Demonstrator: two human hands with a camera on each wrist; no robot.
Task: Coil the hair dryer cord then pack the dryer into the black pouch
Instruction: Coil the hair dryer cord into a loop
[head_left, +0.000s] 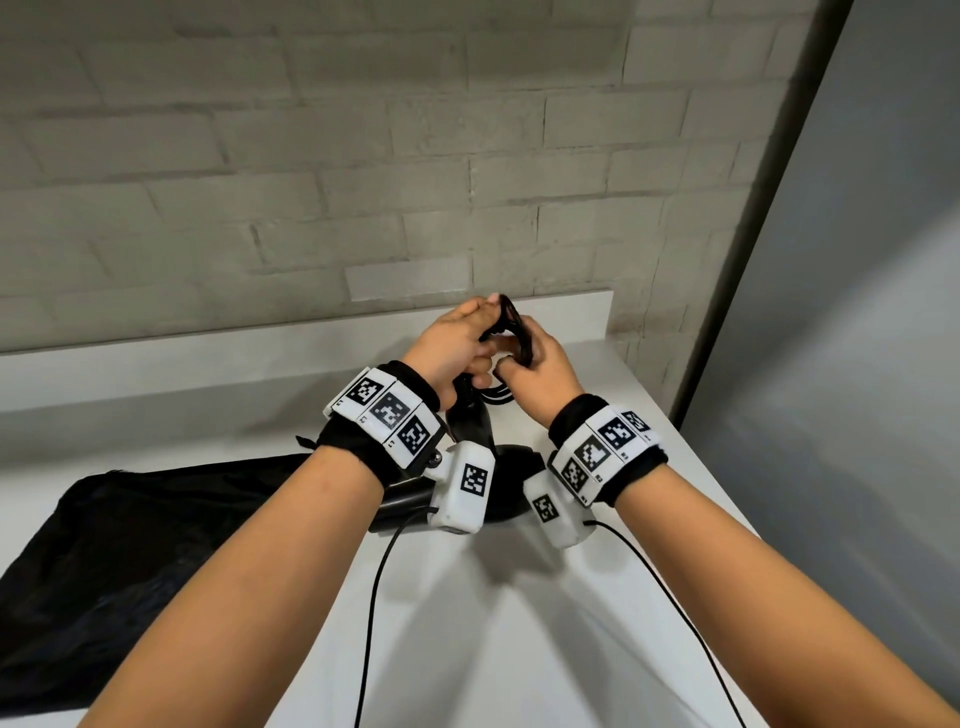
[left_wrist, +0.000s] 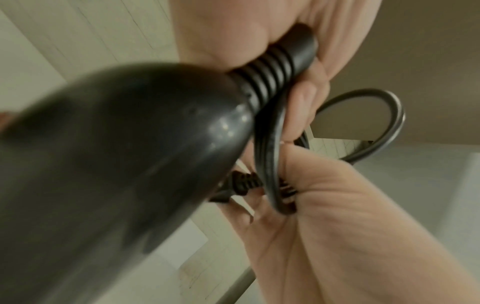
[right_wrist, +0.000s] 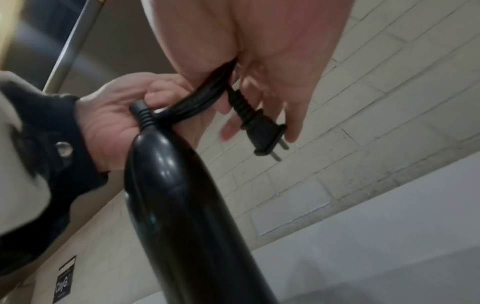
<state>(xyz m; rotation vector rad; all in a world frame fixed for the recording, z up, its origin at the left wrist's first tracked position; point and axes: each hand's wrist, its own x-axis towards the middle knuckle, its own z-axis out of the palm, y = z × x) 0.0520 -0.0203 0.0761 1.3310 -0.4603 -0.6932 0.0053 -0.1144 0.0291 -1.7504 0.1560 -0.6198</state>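
Observation:
The black hair dryer (head_left: 470, 423) hangs handle-up over the white counter, its body hidden under my wrists. My left hand (head_left: 457, 345) grips the ribbed cord collar (left_wrist: 272, 74) at the handle's end together with several loops of the black cord (head_left: 519, 327). My right hand (head_left: 540, 364) holds the same bundle (right_wrist: 202, 102) from the other side, thumb curled over it. The plug (right_wrist: 262, 131) sticks out between my right fingers. One loop (left_wrist: 384, 123) bulges free beyond the hands. The black pouch (head_left: 130, 545) lies flat on the counter at the left.
The white counter (head_left: 467, 623) ends in a raised ledge (head_left: 208, 358) against a grey brick wall (head_left: 363, 182). A grey panel (head_left: 857, 364) closes off the right side. Two thin wrist-camera cables (head_left: 374, 597) trail toward me.

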